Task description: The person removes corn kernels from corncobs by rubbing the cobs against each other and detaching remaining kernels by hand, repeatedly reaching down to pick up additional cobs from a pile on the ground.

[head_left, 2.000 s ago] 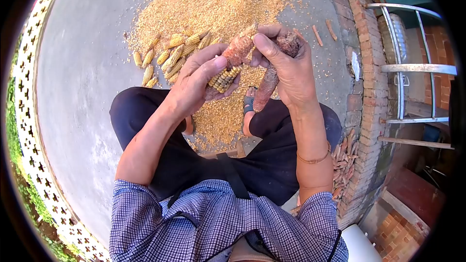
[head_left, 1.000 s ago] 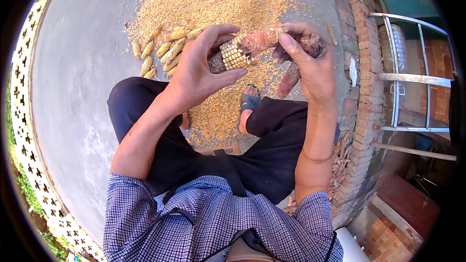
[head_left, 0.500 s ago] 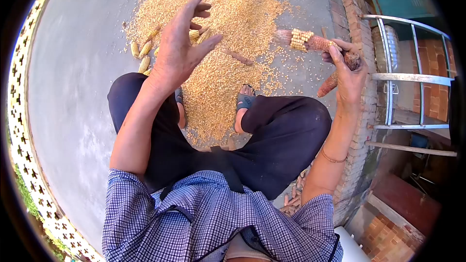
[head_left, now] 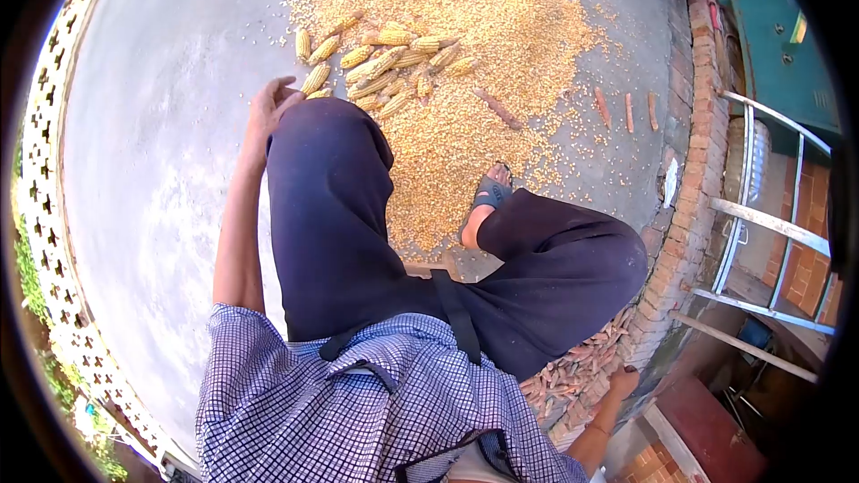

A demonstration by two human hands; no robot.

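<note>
Beside my raised left knee, my left hand [head_left: 269, 109] is open and holds nothing. Its fingers are loosely bent and point toward the nearest corn ear [head_left: 316, 79]. Several more yellow corn ears [head_left: 376, 64] lie heaped just past the knee, on a wide spread of loose corn kernels [head_left: 447, 0]. Down by my right hip, my right hand [head_left: 624, 382] is over the edge of a pile of bare corn cobs [head_left: 573, 380]. Its fingers are too small and turned away to show whether they grip anything.
One stripped cob [head_left: 497, 109] lies on the kernels, and several thin cobs [head_left: 629, 113] rest on the concrete floor [head_left: 161, 125] to the right. A low brick edge [head_left: 702, 152] runs along the right, with a metal ladder-like frame [head_left: 774, 215] beyond. A pierced wall [head_left: 45, 188] borders the left.
My right hand has swung from the front right down to the cob pile by my hip; the cobs it held no longer show. My left hand has dropped to the left, beside my knee.
</note>
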